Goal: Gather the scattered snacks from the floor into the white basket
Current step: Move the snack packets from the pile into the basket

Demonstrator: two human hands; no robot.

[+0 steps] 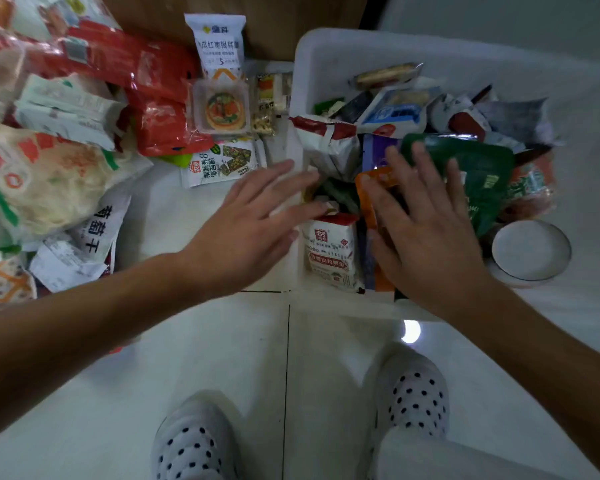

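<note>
From my end: pale tiled floor (222,341) with the white plastic basket (343,43) on it, pretty stuffed; snacks lie scattered just left of it, like the big soft pale noodle bag (49,181); left hand (246,230) hovers at the basket's left rim, fingers straight, holding nothing; right hand (426,230) lies flat on the dark green foil pouch (482,168) inside, fingers spread; nearest loose one is the small white seaweed packet (219,164); light, crinkly, probably slippery, so I'd pinch a sealed edge.

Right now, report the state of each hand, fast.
Left hand: open, fingers straight, holding nothing, by the left rim of the white basket.
Right hand: open, fingers spread flat over the green packet in the basket, gripping nothing.
</note>
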